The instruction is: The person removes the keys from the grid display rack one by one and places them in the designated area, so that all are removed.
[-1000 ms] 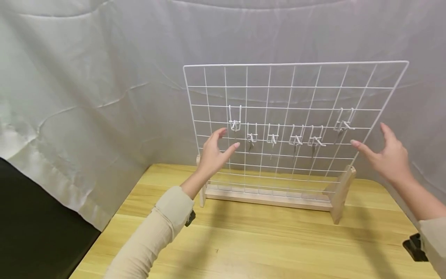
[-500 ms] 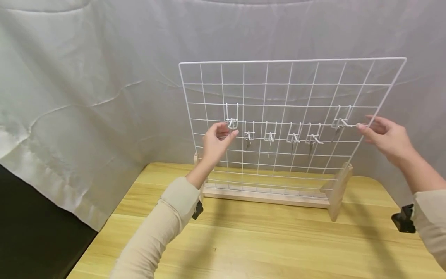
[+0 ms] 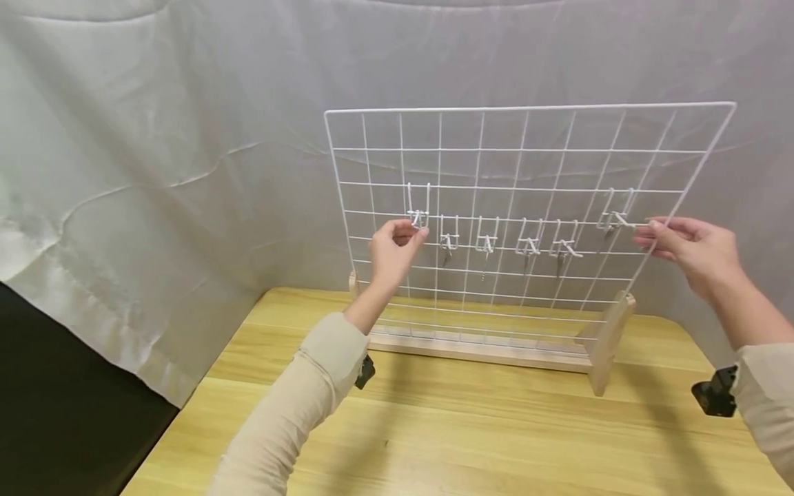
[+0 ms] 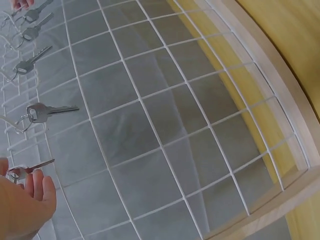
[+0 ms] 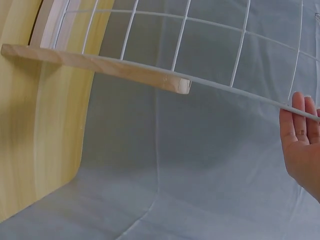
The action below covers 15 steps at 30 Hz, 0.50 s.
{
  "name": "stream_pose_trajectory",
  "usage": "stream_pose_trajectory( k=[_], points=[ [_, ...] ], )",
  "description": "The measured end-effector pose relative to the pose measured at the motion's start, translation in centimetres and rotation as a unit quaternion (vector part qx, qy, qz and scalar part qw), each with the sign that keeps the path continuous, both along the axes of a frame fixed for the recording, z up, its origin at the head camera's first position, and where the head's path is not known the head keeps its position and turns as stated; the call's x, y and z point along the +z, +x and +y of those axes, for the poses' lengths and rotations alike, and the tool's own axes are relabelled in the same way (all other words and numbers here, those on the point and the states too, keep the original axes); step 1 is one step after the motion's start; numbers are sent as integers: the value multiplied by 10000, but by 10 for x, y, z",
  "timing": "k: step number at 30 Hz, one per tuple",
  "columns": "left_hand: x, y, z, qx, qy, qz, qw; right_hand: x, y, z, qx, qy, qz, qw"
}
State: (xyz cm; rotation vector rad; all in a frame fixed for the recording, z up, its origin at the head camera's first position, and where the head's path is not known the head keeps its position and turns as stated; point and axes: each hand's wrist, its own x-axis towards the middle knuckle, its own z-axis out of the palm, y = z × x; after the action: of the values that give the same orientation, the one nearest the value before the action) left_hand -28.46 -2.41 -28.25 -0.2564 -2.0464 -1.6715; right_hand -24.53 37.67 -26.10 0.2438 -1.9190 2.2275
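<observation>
White wire grid panel (image 3: 527, 108), upright in a pale wooden stand (image 3: 477, 353). Silver metal keys (image 4: 40, 113), hanging from white wire hooks (image 3: 528, 246). Left hand (image 3: 392, 256): thumb and fingers about the leftmost key (image 4: 22, 171); pinch uncertain. Right hand (image 3: 708, 255): thumb at the rightmost hook's (image 3: 615, 220) tip; grasp cannot be told. Step, seemingly: reaching both outer hooks. Next move presumably needs fine fingertip control.

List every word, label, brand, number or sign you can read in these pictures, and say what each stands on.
None: no text can be read in any view.
Hanging keys: too small and blurred to tell whether anything is stamped on them.
White wire grid and wooden stand: no lettering shows.
</observation>
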Motion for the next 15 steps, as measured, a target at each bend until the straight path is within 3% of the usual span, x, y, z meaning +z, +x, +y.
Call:
stream_pose_trajectory(
  k=[5,10,15],
  points=[
    [2,0,5,177,38,-2,9998,-3,0,0,-114,-289,218,9993],
    [1,-1,8,391,-59,214,9990,-2,0,-2,-197,-480,287,9982],
    [-1,-3,7,592,-103,341,9976,-1,-1,-6,-255,-409,220,9986]
  ],
)
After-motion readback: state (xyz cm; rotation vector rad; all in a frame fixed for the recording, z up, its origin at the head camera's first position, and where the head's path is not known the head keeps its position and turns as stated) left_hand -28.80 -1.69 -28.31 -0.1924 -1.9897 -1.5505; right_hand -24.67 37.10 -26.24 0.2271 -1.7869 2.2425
